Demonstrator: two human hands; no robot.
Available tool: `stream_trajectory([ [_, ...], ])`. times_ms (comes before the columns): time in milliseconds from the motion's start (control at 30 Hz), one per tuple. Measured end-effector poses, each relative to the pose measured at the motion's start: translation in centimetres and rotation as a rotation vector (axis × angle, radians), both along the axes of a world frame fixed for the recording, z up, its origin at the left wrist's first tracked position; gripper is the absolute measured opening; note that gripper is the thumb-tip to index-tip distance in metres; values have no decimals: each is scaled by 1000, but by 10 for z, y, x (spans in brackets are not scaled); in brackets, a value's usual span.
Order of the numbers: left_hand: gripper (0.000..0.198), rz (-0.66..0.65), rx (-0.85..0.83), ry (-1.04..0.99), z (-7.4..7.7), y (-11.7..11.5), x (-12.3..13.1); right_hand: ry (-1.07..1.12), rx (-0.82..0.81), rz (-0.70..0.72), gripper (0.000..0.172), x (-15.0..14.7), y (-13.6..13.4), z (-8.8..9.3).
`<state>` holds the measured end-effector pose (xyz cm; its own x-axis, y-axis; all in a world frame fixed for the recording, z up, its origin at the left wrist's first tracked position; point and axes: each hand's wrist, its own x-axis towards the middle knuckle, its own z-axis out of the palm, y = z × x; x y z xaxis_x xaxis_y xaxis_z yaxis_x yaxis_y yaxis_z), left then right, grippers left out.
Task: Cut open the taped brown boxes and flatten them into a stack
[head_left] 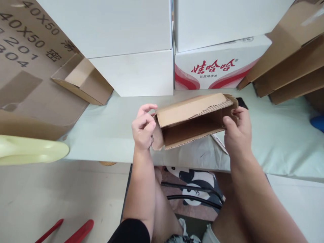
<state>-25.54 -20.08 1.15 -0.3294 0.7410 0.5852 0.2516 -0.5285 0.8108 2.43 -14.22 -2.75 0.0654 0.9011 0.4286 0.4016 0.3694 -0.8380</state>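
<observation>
A narrow brown cardboard box [193,109] is held up between my two hands, its open side facing me and its right end raised a little. Cut, ragged corrugated edges run along the opening, and the inside looks dark. My left hand [144,130] grips the flap at the left end, fingers curled. At the opposite end, my right hand [238,130] has its thumb on the near edge and its fingers behind the end wall. Partly hidden under the box, a thin pale flat object [219,143] lies on the pale green cloth [113,131]. Something black shows behind my right fingers.
White boxes [139,72] and a white carton with red lettering [217,65] stand along the back. Brown cartons flank both sides, including a small box [84,79] at left. A yellow-green plastic seat [32,150] juts in, and a panda mat [192,189] lies below the table.
</observation>
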Motion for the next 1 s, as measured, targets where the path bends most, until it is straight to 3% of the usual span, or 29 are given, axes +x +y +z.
stream_trajectory([
  [200,31,-13,-33,98,4,-4,-1,171,-144,-70,39,-8,-9,21],
  [367,34,51,28,89,1,-3,2,253,-250,-19,39,-12,-15,32],
  [567,35,143,115,-2,-1,1,4,309,-266,4,37,-13,-15,35],
  [733,33,164,79,-27,-2,2,5,310,-252,13,36,-14,-14,33],
  [900,44,104,38,-204,-2,2,15,317,-254,16,37,-15,-14,32],
  [1000,42,63,19,-201,-3,3,16,315,-265,14,38,-15,-15,33],
])
